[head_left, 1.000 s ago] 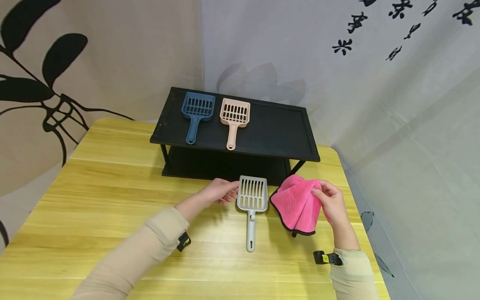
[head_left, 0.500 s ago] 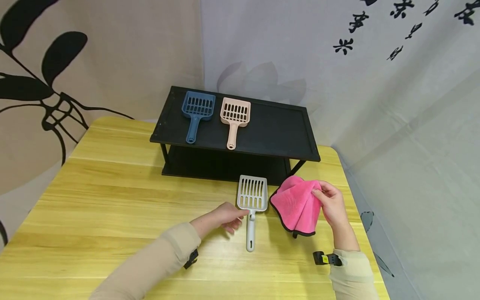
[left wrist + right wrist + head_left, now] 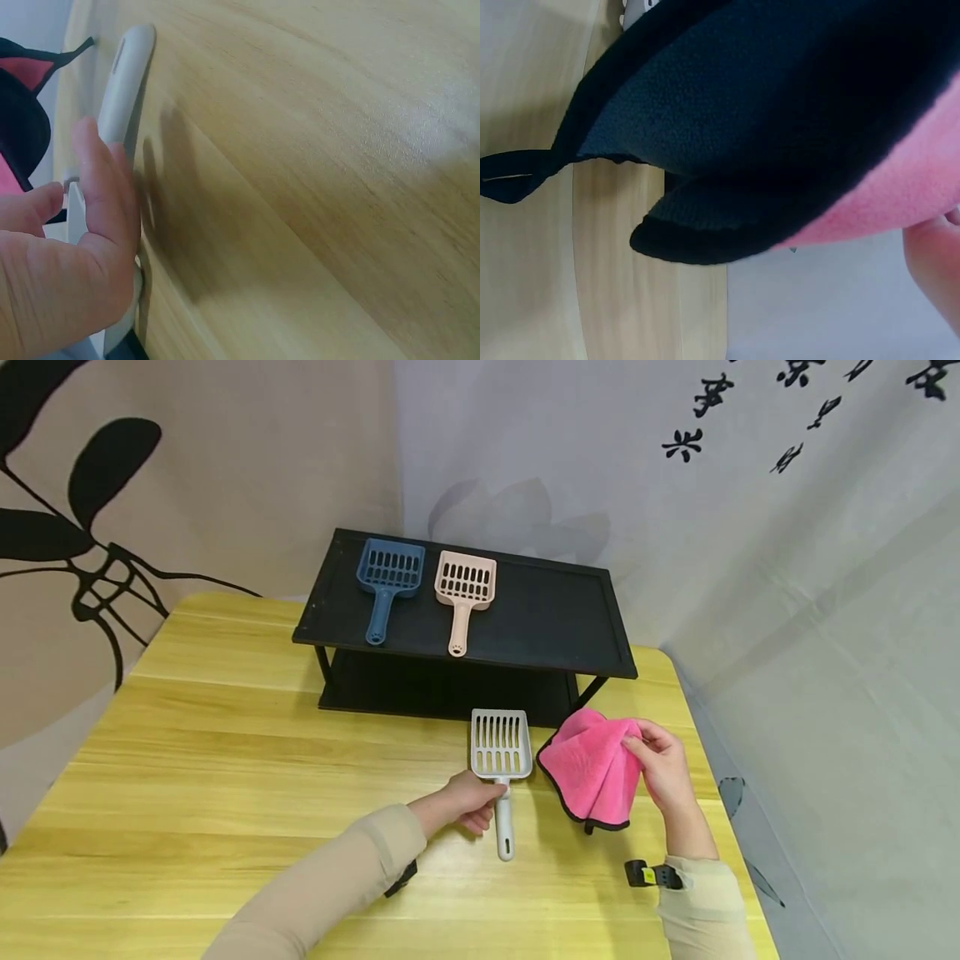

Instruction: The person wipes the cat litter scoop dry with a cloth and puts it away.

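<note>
Grey, in the head view, the scoop [image 3: 501, 774] lies on the tabletop [image 3: 225, 760] with its neck at the left hand's [image 3: 468, 799] thumb tip and its slotted end ahead of that hand. The right hand [image 3: 663, 768] pinches a pink cloth [image 3: 588, 768], which hangs to its left, near the scoop. Beyond both hands stands a black rack [image 3: 555, 618] bearing a blue scoop [image 3: 381, 597] and a peach scoop [image 3: 461, 606]. In the left wrist view, that hand's thumb and fingers are parted, the handle [image 3: 124, 94] running past the fingertips; whether they touch it I cannot tell. Lifting without a firm grip could let the heavier-looking slotted end dip. In the right wrist view, the cloth's loop [image 3: 514, 166] dangles well away from the hand; such slack could snag the scoop.
</note>
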